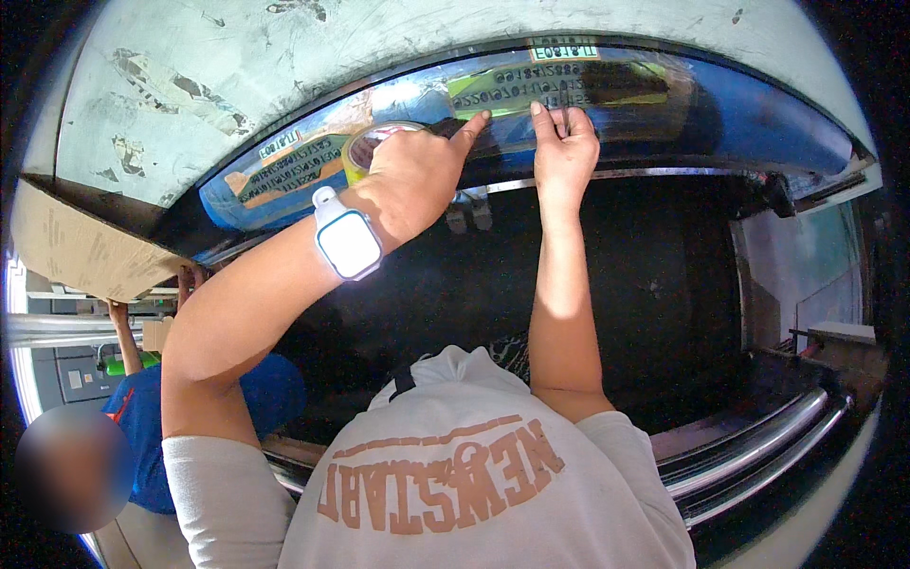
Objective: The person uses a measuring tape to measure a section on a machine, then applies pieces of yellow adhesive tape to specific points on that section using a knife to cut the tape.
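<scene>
A long blue curved surface (739, 114) with printed labels under shiny clear film runs across the top of the view. My left hand (408, 171) is closed around a roll of clear tape (358, 152), with its index finger stretched out against the surface. My right hand (566, 156) is pinched at the lower edge of a yellow-green label (621, 87); a small dark thing shows between its fingers, too small to make out. Farther left, an orange-edged label (284, 180) sits on the same surface.
Above lies a pale, scuffed panel (398, 28). A cardboard sheet (85, 237) stands at the left, where another person in blue (156, 446) is near. Metal rails (749, 455) run at the lower right, and a dark area (654, 284) lies below my hands.
</scene>
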Demonstrator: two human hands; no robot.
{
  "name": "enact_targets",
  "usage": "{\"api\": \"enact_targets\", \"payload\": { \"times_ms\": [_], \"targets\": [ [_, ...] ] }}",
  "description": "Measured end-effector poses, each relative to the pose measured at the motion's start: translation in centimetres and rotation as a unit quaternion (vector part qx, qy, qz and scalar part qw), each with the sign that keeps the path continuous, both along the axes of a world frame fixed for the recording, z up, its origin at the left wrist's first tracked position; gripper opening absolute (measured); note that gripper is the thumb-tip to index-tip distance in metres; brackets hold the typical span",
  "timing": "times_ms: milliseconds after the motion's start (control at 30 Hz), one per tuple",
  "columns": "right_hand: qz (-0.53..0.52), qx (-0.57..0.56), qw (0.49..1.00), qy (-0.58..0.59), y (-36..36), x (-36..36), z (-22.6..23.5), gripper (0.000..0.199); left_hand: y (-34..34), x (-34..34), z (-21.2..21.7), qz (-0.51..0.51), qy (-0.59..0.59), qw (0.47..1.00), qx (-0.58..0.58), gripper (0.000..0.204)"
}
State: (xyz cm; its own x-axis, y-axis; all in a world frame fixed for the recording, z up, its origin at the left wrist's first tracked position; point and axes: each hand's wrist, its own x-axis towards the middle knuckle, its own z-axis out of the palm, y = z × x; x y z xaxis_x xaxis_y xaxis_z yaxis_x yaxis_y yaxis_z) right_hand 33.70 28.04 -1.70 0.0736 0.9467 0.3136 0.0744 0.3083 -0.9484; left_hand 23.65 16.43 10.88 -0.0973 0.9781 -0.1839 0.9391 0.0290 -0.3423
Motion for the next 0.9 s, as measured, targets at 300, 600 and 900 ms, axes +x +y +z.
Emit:
{"api": "enact_targets", "payload": {
  "times_ms": [300, 600, 900],
  "targets": [
    [-0.005, -0.003, 1.0, -0.001, -0.11, -0.05, 0.06, 0.025, -0.03, -0.4, -0.65, -0.027, 0.018, 0.999, 0.023, 0.069],
    [0.0, -0.011, 1.0, 0.022, -0.06, -0.19, -0.15, 0.023, 0.28, -0.51, -0.53, -0.029, 0.041, 0.999, -0.001, 0.07],
    [0.02, -0.02, 0.999, -0.017, -0.06, 0.27, 0.42, 0.032, 0.82, -0.71, -0.18, -0.011, -0.012, 1.0, -0.025, 0.069]
  ]
}}
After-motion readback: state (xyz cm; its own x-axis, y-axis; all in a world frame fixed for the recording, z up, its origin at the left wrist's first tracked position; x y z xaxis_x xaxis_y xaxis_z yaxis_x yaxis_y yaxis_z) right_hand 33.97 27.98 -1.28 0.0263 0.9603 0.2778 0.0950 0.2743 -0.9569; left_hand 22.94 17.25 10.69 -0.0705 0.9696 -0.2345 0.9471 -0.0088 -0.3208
